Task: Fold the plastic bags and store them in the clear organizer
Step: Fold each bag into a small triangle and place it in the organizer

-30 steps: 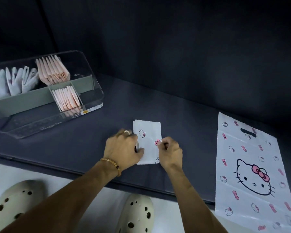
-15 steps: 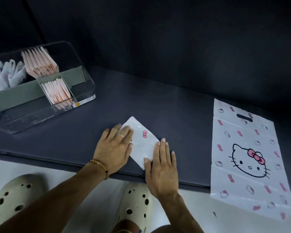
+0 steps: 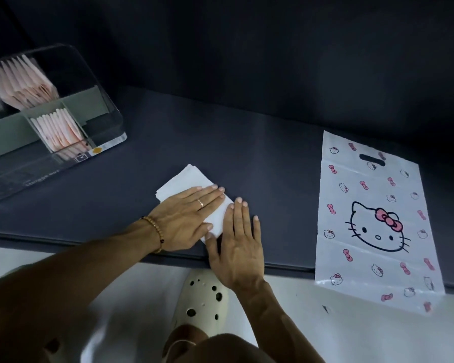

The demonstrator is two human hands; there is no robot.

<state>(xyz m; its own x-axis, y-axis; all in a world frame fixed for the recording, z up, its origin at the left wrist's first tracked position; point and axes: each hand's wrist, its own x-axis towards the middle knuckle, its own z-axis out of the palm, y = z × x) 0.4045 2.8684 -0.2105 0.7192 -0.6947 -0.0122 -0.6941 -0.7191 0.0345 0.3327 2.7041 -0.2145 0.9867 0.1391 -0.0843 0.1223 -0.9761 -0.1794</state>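
A small folded white plastic bag [image 3: 188,180] lies on the dark table [image 3: 260,158] near its front edge, turned at an angle. My left hand [image 3: 184,218] presses flat across the bag with straight fingers. My right hand [image 3: 237,244] lies flat beside it, its fingers on the bag's right corner. A flat, unfolded white bag with a cat face and pink bows [image 3: 372,221] is spread out at the right, its lower end hanging over the table edge. The clear organizer [image 3: 71,82] stands at the back left with folded pink bags in its compartments.
A dark wall rises behind the table. Below the table edge is a pale floor, with a cream perforated clog [image 3: 199,297] on my foot under my right hand.
Both hands went from pinching the folded bag to lying flat on it. The bag has turned at an angle and its printed side no longer shows.
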